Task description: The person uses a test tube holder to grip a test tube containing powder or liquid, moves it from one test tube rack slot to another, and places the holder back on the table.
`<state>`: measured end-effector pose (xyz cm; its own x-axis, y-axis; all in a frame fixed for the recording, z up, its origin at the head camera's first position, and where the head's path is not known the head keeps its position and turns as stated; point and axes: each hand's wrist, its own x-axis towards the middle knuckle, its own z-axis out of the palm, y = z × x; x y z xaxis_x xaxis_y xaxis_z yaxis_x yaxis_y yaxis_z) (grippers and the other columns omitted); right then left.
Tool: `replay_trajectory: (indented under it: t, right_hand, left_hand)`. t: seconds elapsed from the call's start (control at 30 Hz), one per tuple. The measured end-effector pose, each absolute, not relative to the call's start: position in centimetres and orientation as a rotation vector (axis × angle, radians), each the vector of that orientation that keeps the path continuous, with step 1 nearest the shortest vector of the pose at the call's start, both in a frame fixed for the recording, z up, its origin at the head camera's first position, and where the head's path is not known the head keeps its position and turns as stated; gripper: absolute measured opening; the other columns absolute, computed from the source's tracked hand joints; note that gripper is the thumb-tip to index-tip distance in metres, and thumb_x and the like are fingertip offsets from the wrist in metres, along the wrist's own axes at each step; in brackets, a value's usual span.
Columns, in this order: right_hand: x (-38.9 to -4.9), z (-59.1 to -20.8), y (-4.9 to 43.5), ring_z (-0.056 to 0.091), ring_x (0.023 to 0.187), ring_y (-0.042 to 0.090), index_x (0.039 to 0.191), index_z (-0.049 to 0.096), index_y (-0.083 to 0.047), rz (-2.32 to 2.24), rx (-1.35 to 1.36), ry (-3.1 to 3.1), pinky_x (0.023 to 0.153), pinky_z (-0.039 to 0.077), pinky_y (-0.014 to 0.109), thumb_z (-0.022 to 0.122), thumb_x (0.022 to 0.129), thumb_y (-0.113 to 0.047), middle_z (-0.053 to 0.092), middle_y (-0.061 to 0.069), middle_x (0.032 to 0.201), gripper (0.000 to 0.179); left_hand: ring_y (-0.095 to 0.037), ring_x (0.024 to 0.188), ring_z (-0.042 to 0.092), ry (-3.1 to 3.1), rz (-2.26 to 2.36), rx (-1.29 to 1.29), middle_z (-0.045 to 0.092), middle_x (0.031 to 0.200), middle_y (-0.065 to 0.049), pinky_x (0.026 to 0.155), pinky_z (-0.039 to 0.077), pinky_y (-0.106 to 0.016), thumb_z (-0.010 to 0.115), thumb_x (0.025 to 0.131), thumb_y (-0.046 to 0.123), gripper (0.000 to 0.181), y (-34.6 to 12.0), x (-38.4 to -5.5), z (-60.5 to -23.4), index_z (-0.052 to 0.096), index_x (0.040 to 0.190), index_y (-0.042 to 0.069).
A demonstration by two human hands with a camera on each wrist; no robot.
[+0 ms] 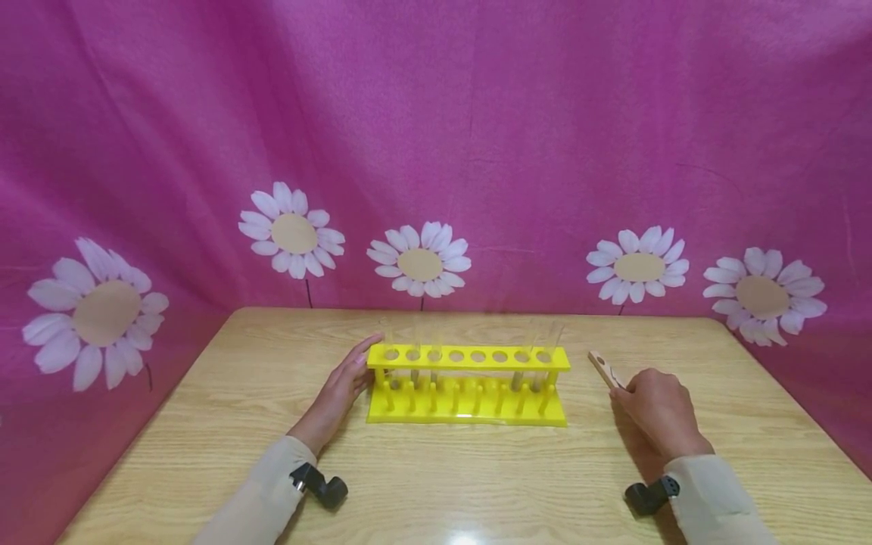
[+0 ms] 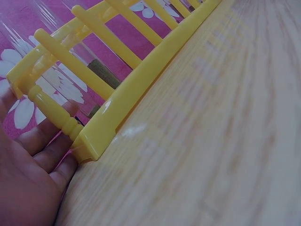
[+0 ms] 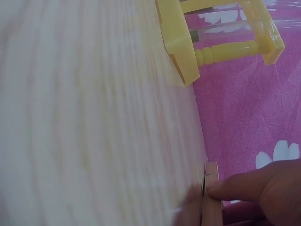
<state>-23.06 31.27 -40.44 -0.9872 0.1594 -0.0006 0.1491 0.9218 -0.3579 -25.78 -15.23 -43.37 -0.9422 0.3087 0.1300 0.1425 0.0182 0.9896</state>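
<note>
A yellow test tube rack [image 1: 470, 418] stands upright on the wooden table. It holds three clear test tubes [image 1: 415, 376] toward its left end and two more test tubes [image 1: 518, 380] toward its right, some with dark material at the bottom. My left hand [image 1: 336, 397] rests against the rack's left end. In the left wrist view, its extended fingers [image 2: 40, 136] touch around the turned end post. To the right of the rack, my right hand [image 1: 661, 412] pinches a wooden test tube holder [image 1: 601, 369], its far end pointing forward and left. My thumb and fingers cover its near part.
The light wooden table [image 1: 463, 477] reaches back to a magenta curtain [image 1: 470, 136] printed with white daisies. Three middle holes of the rack hold no tubes. A row of yellow pegs [image 1: 455, 399] rises from its base.
</note>
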Motion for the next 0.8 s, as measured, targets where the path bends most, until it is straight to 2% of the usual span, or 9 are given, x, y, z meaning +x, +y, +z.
replay_trajectory:
  t: [0.43, 0.6, 0.8]
  right_hand:
    - [-22.83, -40.14, 31.32, 0.049, 0.068, 0.026, 0.091, 0.074, 0.004, 0.627, -0.301, -3.038, 0.055, 0.036, 0.032, 0.070, 0.087, -0.027, 0.065, 0.012, 0.077, 0.032]
    - [-22.76, -39.84, 31.14, 0.051, 0.069, 0.027, 0.093, 0.073, 0.005, 0.653, -0.288, -3.046, 0.057, 0.038, 0.033, 0.069, 0.087, -0.027, 0.066, 0.015, 0.081, 0.033]
    - [-22.75, -39.56, 30.95, 0.053, 0.071, 0.027, 0.095, 0.072, 0.005, 0.676, -0.286, -3.064, 0.059, 0.042, 0.036, 0.068, 0.087, -0.026, 0.067, 0.014, 0.083, 0.033]
  left_hand:
    - [-0.030, 0.140, 0.031, 2.153, 2.055, 0.472, 0.028, 0.156, -0.003, 0.116, 0.020, -0.050, 0.034, 0.101, 0.050, 0.055, -15.15, -25.73, -43.37, 0.031, 0.151, 0.027]
    - [-0.029, 0.139, 0.033, 2.151, 2.062, 0.462, 0.031, 0.154, -0.003, 0.116, 0.021, -0.049, 0.034, 0.101, 0.050, 0.051, -15.17, -25.69, -43.22, 0.034, 0.149, 0.032]
    - [-0.030, 0.138, 0.034, 2.145, 2.073, 0.467, 0.031, 0.154, -0.002, 0.116, 0.021, -0.049, 0.034, 0.101, 0.049, 0.050, -15.23, -25.73, -43.24, 0.035, 0.148, 0.032]
